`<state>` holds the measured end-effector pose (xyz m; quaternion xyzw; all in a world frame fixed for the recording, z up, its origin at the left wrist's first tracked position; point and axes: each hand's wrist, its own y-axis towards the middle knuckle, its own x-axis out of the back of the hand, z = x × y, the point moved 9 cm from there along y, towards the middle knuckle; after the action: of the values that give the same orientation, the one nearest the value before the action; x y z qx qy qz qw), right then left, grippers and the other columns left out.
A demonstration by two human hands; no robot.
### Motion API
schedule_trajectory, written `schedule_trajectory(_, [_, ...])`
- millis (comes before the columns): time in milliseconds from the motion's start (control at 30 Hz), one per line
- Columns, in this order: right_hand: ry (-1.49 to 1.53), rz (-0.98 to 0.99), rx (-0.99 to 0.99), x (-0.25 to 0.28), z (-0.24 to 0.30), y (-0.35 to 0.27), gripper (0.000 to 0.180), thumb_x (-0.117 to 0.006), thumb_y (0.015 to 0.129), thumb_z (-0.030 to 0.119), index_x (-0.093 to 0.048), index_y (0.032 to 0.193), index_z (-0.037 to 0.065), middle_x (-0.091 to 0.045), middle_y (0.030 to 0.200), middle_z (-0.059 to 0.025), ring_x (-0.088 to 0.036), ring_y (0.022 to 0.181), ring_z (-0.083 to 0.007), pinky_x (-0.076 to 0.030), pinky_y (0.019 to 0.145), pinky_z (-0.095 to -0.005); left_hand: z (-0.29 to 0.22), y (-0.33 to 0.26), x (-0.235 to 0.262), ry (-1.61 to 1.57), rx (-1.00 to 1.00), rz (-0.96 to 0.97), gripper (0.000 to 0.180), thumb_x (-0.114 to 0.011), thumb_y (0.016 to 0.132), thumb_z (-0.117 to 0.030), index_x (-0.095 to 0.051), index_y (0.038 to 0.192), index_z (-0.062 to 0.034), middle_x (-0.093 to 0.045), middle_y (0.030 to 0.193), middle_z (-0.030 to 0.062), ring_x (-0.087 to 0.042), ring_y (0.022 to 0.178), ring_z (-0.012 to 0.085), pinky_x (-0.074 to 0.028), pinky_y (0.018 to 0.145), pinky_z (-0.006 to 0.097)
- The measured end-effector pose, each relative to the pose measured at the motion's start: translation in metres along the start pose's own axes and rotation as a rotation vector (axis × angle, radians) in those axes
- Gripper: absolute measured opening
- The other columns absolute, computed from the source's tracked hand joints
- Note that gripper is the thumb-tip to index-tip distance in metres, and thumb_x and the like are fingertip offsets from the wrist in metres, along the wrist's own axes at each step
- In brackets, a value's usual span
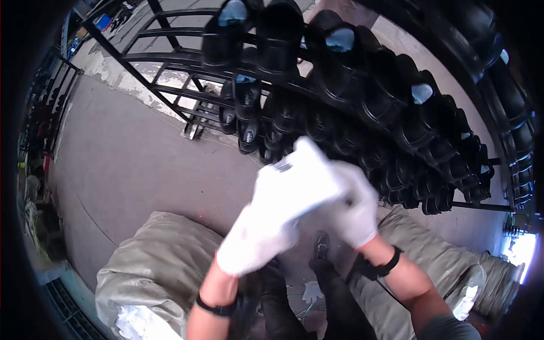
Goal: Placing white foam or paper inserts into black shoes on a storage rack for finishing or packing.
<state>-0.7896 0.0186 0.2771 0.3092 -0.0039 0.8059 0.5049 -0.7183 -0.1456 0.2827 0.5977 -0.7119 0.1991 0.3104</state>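
Observation:
Both my hands wear white gloves and are raised in front of the shoe rack, smeared by motion. Between them is a white, flat-looking item (303, 184) with a small dark mark near its upper left. Its exact kind is too blurred to make out. My left hand (255, 241) is closed on its lower left part. My right hand (358, 207) grips its right side, with the fingers partly hidden behind it. Black shoes (334, 73) stand in rows on the rack just beyond my hands, some with pale blue or white stuffing inside.
A black metal rack (141, 58) runs across the far side, its left end bare bars. A bulging olive-grey sack (161, 249) lies at my left, and more sacks (430, 249) lie at my right. A white scrap (312, 292) rests on the floor by my feet.

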Motion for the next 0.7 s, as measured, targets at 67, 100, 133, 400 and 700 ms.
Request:
schedule_trajectory(67, [0.529, -0.396, -0.554, 0.037, -0.107, -0.006, 0.036, -0.065, 0.106, 0.011, -0.062, 0.139, -0.002, -0.07, 0.124, -0.0115, -0.068, 0.094, -0.0165, -0.058, 0.079, -0.0357, 0.006, 0.051, -0.007, -0.202, -0.309, -0.091, 0.035, -0.074, 0.075, -0.001, -0.076, 0.11, -0.0022, -0.07, 0.129, 0.0263, -0.067, 0.127, 0.0422, -0.057, 0.107, 0.042])
schedule_trajectory(100, [0.676, -0.487, -0.546, 0.044, -0.127, 0.003, 0.039, -0.065, 0.105, 0.01, -0.061, 0.141, -0.003, -0.072, 0.122, -0.0122, -0.068, 0.09, -0.0164, -0.057, 0.076, -0.0337, 0.027, 0.078, -0.039, -0.074, -0.25, 0.032, 0.029, -0.074, 0.076, -0.002, -0.077, 0.105, -0.0033, -0.067, 0.138, 0.0275, -0.068, 0.128, 0.0427, -0.058, 0.108, 0.044])
schedule_trajectory(133, [0.852, -0.573, -0.531, 0.039, -0.145, 0.014, 0.041, -0.065, 0.103, 0.009, -0.061, 0.142, -0.004, -0.074, 0.12, -0.0129, -0.068, 0.086, -0.0162, -0.056, 0.074, -0.0318, 0.047, 0.098, -0.062, 0.08, -0.179, 0.16, 0.023, -0.074, 0.077, -0.003, -0.078, 0.099, -0.0044, -0.063, 0.147, 0.0287, -0.069, 0.129, 0.0433, -0.058, 0.109, 0.047])
schedule_trajectory(400, [-0.82, 0.245, 0.029, -0.021, -0.188, 0.138, 0.041, -0.053, 0.109, 0.032, -0.074, 0.128, 0.002, -0.079, 0.11, -0.015, -0.073, 0.093, -0.032, -0.058, 0.089, -0.0466, 0.09, 0.176, -0.107, 0.378, 0.0, 0.496, 0.028, -0.084, 0.083, -0.017, -0.085, 0.111, -0.0093, -0.053, 0.159, 0.0228, -0.076, 0.111, 0.0415, -0.062, 0.103, 0.046])
schedule_trajectory(700, [-0.474, 0.097, -0.338, -0.036, -0.214, 0.155, 0.043, -0.048, 0.114, 0.037, -0.07, 0.139, 0.009, -0.069, 0.144, -0.0224, -0.064, 0.134, -0.0426, -0.051, 0.112, -0.0513, 0.085, 0.165, -0.116, 0.404, -0.033, 0.321, 0.036, -0.075, 0.08, 0.001, -0.079, 0.114, -0.0083, -0.053, 0.159, 0.0261, -0.076, 0.108, 0.0444, -0.064, 0.092, 0.048])
